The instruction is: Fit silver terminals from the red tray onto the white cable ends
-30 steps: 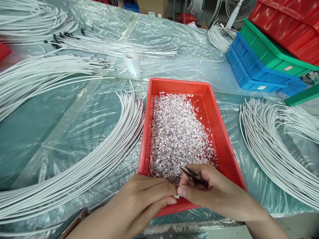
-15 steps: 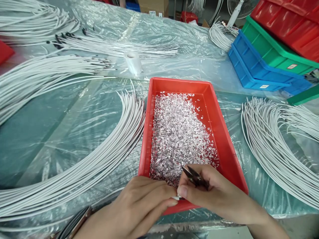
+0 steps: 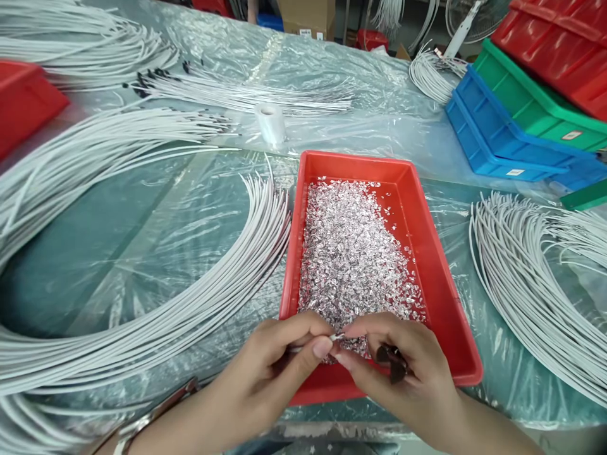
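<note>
Over the near end of a red tray [image 3: 448, 278], both hands meet at the stripped tip of a white cable [image 3: 336, 337]. My left hand [image 3: 279, 360] pinches the cable just behind its tip, between thumb and forefinger. My right hand [image 3: 408, 354] has its thumb and forefinger at the tip, while its other fingers curl around dark snips [image 3: 392, 363]. Much of the snips is hidden in the palm. Small silvery foil scraps [image 3: 355, 253] cover most of the tray's floor.
White cable bundles lie left [image 3: 203, 303] and right [image 3: 526, 278] of the tray, with more behind on the plastic-covered table [image 3: 156, 215]. A clear film roll [image 3: 270, 124] stands beyond the tray. Blue bins [image 3: 507, 136], a green bin [image 3: 535, 95] and a red bin [image 3: 559, 50] are stacked back right.
The snips' blades, pointing up over the scraps before, are now tucked back in my right palm. Both hands have risen slightly, and the right fingertips are at the cable tip. The view has shifted left.
</note>
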Demonstrator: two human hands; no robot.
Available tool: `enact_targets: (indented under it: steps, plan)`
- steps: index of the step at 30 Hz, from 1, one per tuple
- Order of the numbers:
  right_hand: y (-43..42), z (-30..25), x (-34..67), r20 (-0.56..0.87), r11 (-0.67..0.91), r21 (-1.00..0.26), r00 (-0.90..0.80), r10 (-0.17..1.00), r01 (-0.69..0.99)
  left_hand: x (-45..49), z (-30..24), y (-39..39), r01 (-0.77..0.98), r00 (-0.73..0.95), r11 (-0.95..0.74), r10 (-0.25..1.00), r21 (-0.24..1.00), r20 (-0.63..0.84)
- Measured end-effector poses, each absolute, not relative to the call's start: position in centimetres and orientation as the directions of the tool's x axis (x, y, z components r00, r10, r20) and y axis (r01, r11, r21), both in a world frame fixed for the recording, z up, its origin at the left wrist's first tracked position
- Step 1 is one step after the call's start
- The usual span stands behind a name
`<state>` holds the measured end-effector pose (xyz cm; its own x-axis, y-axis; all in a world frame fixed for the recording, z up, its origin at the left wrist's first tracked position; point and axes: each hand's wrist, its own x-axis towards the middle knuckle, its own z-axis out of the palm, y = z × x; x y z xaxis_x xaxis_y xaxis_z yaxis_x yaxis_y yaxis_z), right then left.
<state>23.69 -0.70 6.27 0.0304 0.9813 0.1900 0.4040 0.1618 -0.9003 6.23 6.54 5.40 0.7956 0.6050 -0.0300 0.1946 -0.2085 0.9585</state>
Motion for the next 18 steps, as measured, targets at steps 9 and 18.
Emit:
enact_targets:
  steps: [9, 18]
  plan:
    - [-0.69, 6.32, 23.59, 0.219, 0.173, -0.889, 0.060, 0.974, 0.425, 6.29, 5.27, 6.59, 0.202, 0.807, -0.190, 0.588, 0.961, -0.053]
    - [-0.26, 6.33, 23.35, 0.253, 0.210, -0.919, 0.091, 0.963, 0.333, 6.28, 5.32, 6.43, 0.232, 0.788, -0.165, 0.610, 0.959, -0.086]
